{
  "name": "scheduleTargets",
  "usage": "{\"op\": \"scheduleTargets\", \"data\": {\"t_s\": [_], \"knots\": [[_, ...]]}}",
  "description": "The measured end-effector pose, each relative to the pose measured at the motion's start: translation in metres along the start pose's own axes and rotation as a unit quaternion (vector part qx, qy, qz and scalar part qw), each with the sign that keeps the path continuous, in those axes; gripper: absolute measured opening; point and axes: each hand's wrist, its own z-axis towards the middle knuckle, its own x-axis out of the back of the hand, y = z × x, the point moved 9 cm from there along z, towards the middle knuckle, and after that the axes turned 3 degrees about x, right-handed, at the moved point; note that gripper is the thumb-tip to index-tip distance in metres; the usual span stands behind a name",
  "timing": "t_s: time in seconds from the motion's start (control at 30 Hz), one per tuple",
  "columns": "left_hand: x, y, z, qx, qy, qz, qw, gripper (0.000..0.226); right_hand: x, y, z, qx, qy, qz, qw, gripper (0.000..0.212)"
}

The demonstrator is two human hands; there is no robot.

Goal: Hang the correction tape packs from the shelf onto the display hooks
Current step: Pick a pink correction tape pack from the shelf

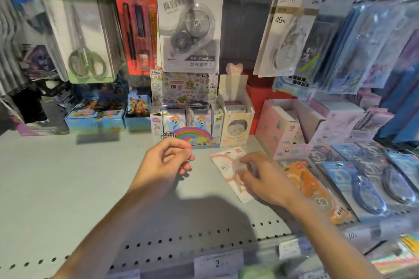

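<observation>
1. On the grey shelf, near its middle, a pink pack of correction tape lies flat, tilted with its top toward the back.
2. The right hand rests on that pack, fingers curled over its clear blister; whether they truly grip it or only touch it I cannot tell, as the frame is blurred there.
3. The left hand hovers just left of the pack, apart from it, fingers loosely curled with thumb and fingertips close together; nothing can be seen held between them.
4. Just right of the pink pack, an orange pack lies on the shelf, partly under the right wrist.
5. Further right, blue packs lie side by side, overlapping.
6. Above, a white pack of correction tape hangs from a hook, with another hanging pack marked 40m to its right.
7. Left of the white pack hang a red pen set and scissors in a blister.
8. At the shelf's back stand small boxes, among them a rainbow box just behind the left hand and a pink box to the right.
9. A price tag reading 2 sits on the shelf's front edge.
</observation>
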Motion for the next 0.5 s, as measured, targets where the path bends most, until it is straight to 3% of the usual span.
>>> {"op": "scheduleTargets", "data": {"t_s": [0.2, 0.37, 0.5], "knots": [[0.007, -0.025, 0.006, 0.052, -0.011, 0.046, 0.997, 0.009, -0.020, -0.026, -0.003, -0.013, -0.024, -0.022, 0.999, 0.066], [0.008, -0.047, 0.008, 0.106, -0.016, 0.102, 0.989, 0.009, -0.015, -0.035, -0.001, -0.016, 0.005, 0.021, 1.000, 0.061], [0.002, -0.053, 0.006, 0.144, -0.027, 0.109, 0.983, 0.029, 0.001, -0.048, -0.001, 0.015, 0.052, 0.104, 0.993, 0.063]]}}
